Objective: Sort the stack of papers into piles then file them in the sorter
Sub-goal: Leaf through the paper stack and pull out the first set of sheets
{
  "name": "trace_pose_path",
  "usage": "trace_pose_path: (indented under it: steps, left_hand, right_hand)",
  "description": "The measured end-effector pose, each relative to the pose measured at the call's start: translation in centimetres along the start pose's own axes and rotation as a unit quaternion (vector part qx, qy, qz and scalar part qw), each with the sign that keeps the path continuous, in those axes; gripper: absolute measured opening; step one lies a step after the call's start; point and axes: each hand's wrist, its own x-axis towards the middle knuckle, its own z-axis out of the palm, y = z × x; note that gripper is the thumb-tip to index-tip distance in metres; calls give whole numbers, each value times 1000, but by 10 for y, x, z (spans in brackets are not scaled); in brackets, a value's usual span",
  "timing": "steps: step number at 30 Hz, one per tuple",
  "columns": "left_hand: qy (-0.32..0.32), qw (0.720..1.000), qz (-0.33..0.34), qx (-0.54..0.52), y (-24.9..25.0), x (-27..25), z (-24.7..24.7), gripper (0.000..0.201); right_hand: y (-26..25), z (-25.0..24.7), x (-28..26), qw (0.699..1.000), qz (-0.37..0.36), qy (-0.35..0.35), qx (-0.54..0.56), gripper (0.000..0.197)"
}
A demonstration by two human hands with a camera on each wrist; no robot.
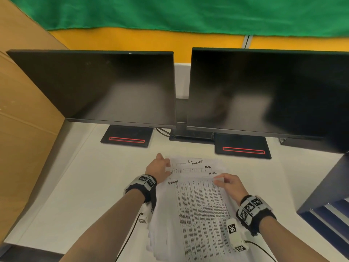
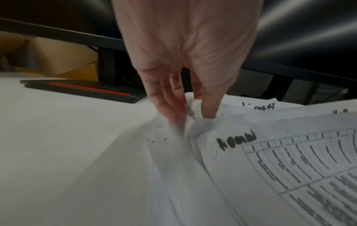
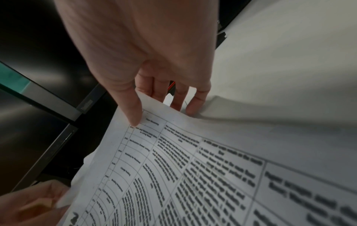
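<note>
A stack of white printed papers point(image 1: 196, 165) lies fanned on the white desk point(image 1: 85, 176) in front of me. The top sheet point(image 1: 200, 210) carries a dense table and a handwritten word at its upper left corner point(image 2: 237, 140). My left hand point(image 1: 166, 167) pinches several sheets at the stack's far left corner between thumb and fingers point(image 2: 190, 113). My right hand point(image 1: 221, 181) pinches the top sheet's far right corner point(image 3: 164, 113), thumb point(image 3: 133, 113) on top and fingers underneath, lifting it a little. A dark blue sorter point(image 1: 324, 190) stands at the right edge.
Two dark monitors point(image 1: 105, 87) point(image 1: 264, 91) stand behind the papers, their black bases point(image 1: 127, 138) point(image 1: 242, 148) with red stripes close to the stack's far edge. A cardboard wall point(image 1: 22, 110) borders the left. Bare desk lies left of the papers.
</note>
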Motion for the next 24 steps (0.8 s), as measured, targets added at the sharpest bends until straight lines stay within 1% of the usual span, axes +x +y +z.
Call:
trace_pose_path:
  steps: [1, 3, 5, 7, 9, 10, 13, 15, 17, 18, 19, 21, 22, 24]
  left_hand:
    - [14, 1000, 14, 14, 1, 0, -2, 22]
    - [33, 998, 46, 6, 3, -2, -2, 18]
    - [45, 997, 52, -23, 2, -6, 0, 20]
    - [59, 996, 46, -53, -5, -10, 2, 20]
    - [58, 993, 65, -74, -12, -13, 5, 19]
    - [56, 992, 81, -79, -15, -14, 6, 18]
    - [53, 986, 110, -110, -19, -19, 9, 17]
    - [33, 982, 108, -151, -21, -21, 10, 18]
    - [2, 982, 76, -175, -22, -21, 9, 24]
    - [-13, 982, 45, -183, -20, -20, 7, 28]
    - [-22, 980, 2, -196, -17, -19, 5, 34]
    - [-28, 972, -83, -216, -9, -15, 2, 44]
    - [-27, 972, -102, -208, -7, -13, 0, 43]
    - [-28, 977, -101, -185, -6, -5, 1, 27]
  right_hand:
    - [0, 0, 0, 1000, 3, 4, -1, 8]
    - [1, 0, 1, 1000, 9, 16, -7, 7]
    - [2, 0, 0, 1000, 13, 21, -5, 5]
    - [1, 1, 0, 999, 15, 31, 5, 11]
    - [-1, 2, -1, 999, 15, 39, 10, 24]
    - [-2, 3, 0, 999, 11, 35, 14, 27]
    - [-3, 5, 0, 999, 5, 28, 26, 23]
    - [-4, 6, 0, 998, 23, 26, 43, 19]
    - [-4, 6, 0, 997, 35, 17, 60, 14]
    - [-3, 6, 0, 998, 33, 13, 59, 13]
    - [-2, 5, -1, 998, 31, 15, 47, 18]
    - [5, 4, 2, 999, 21, 14, 26, 46]
    - [11, 3, 4, 1000, 21, 5, 18, 50]
    - [14, 2, 5, 1000, 21, -1, 9, 35]
